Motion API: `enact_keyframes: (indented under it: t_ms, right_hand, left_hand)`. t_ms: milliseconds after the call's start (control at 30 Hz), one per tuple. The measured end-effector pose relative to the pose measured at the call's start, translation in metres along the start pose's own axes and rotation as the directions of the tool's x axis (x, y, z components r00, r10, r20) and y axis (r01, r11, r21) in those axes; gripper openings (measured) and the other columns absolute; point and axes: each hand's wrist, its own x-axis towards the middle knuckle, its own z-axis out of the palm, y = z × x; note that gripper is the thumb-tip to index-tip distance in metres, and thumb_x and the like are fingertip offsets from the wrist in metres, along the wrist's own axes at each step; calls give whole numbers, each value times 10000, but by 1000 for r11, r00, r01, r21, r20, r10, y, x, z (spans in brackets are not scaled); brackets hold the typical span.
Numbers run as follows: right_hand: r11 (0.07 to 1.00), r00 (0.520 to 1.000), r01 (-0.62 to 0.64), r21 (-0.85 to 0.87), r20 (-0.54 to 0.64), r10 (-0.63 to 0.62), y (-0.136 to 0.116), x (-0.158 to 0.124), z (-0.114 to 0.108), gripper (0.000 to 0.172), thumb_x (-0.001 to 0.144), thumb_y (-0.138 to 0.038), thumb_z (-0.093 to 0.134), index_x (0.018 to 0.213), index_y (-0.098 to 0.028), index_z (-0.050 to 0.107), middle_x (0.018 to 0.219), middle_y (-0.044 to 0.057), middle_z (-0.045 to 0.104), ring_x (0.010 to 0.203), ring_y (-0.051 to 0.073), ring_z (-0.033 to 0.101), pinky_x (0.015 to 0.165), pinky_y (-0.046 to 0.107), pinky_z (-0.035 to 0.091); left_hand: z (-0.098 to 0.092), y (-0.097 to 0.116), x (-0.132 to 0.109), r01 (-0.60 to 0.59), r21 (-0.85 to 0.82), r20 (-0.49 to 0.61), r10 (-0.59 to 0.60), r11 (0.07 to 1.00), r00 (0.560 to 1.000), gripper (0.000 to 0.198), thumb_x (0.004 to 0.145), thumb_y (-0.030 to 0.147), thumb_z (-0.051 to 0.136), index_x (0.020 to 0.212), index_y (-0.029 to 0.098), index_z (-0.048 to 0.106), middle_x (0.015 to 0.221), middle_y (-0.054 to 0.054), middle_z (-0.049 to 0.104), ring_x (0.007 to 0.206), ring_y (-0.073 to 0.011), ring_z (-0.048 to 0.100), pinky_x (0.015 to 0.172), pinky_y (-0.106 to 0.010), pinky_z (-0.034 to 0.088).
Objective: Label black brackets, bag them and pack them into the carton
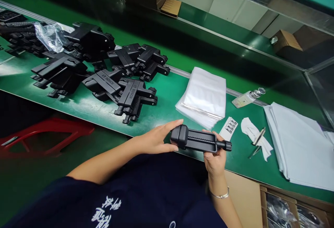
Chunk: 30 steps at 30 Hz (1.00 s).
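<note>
A black plastic clamp (199, 140) with a toothed bar inside its frame and a knob at one end lies level between my two hands, just above the table's front edge. My left hand (156, 139) grips its blocky left end, fingers on the far side and thumb on the near side. Under the knob end, my right hand (216, 160) is closed round the frame, its fingers partly hidden behind. To the left, several similar black clamps (104, 81) are piled on the table, some marked BOSCH.
The green table (167, 106) holds a stack of clear plastic bags (206, 92), a label sheet (229, 127), a small bottle (246, 98), tweezers (259, 136) on white paper, and white sheets (302, 148). A red stool (52, 134) and an open carton (294, 209) stand below.
</note>
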Motion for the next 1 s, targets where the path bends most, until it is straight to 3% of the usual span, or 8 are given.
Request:
enact_keyframes:
  t_ms: [100, 200, 333, 433, 600, 733, 833, 1000]
  right_hand:
    - [992, 991, -127, -15, 38, 127, -9, 3, -6, 742, 706, -673, 700, 1286, -241, 532, 1167, 129, 645, 1029, 300, 653, 824, 457, 569]
    - [978, 977, -209, 15, 38, 208, -14, 7, -8, 602, 710, -625, 727, 1137, -216, 614, 1015, 94, 676, 811, 242, 678, 631, 384, 601]
    - [971, 971, -237, 33, -24, 238, -12, 13, -5, 465, 695, -530, 783, 982, -200, 625, 775, 25, 670, 604, 166, 643, 514, 302, 579]
    - [968, 967, -251, 26, -32, 251, -10, 14, -2, 452, 707, -555, 764, 934, -196, 609, 671, -5, 640, 529, 150, 626, 499, 286, 566]
    - [974, 994, -111, -197, 0, 113, -28, 7, 12, 373, 768, -476, 735, 990, -216, 585, 722, -4, 638, 584, 141, 618, 554, 270, 548]
    - [822, 970, 207, -531, 222, -100, -46, 2, 36, 345, 779, -383, 732, 1038, -224, 569, 734, -7, 632, 594, 141, 600, 572, 274, 541]
    - [705, 913, 394, -590, 338, -228, -51, 2, 47, 344, 831, -383, 668, 1095, -204, 540, 733, -3, 618, 564, 136, 577, 521, 264, 524]
    - [670, 899, 432, -604, 350, -264, -50, 2, 50, 341, 861, -396, 629, 1114, -191, 525, 736, 3, 611, 546, 136, 564, 500, 265, 520]
  left_hand:
    - [4, 4, 6, 141, -336, -31, -161, 931, 987, 952, 659, 477, 815, 1456, 277, 336, 1309, -124, 580, 1185, -298, 585, 983, -420, 489]
    - [10, 4, 13, 258, -700, 63, -302, 666, 951, 960, 569, 628, 816, 1372, 245, 456, 1107, -93, 664, 972, -238, 668, 770, -304, 557]
    - [20, -4, 13, 430, -839, 216, -522, 333, 825, 603, 679, 634, 743, 1075, 186, 670, 836, -47, 694, 677, -133, 654, 566, -203, 511]
    - [25, -11, 13, 460, -863, 283, -554, 210, 783, 483, 775, 604, 676, 966, 161, 702, 764, -59, 709, 649, -152, 663, 575, -228, 521]
    - [29, -28, 24, 523, -848, 402, -532, 92, 746, 480, 821, 600, 620, 915, 139, 719, 760, -80, 740, 650, -186, 680, 648, -281, 536]
    - [34, -42, 41, 583, -810, 495, -465, 58, 734, 572, 866, 595, 550, 1175, 124, 651, 825, -91, 752, 683, -212, 682, 725, -335, 519]
    - [37, -47, 48, 616, -787, 545, -418, 46, 727, 668, 908, 610, 443, 1371, 132, 503, 815, -92, 747, 671, -220, 674, 720, -344, 504]
    - [41, -48, 49, 605, -793, 531, -403, 75, 746, 702, 915, 602, 423, 1438, 134, 410, 825, -97, 745, 693, -233, 680, 707, -341, 499]
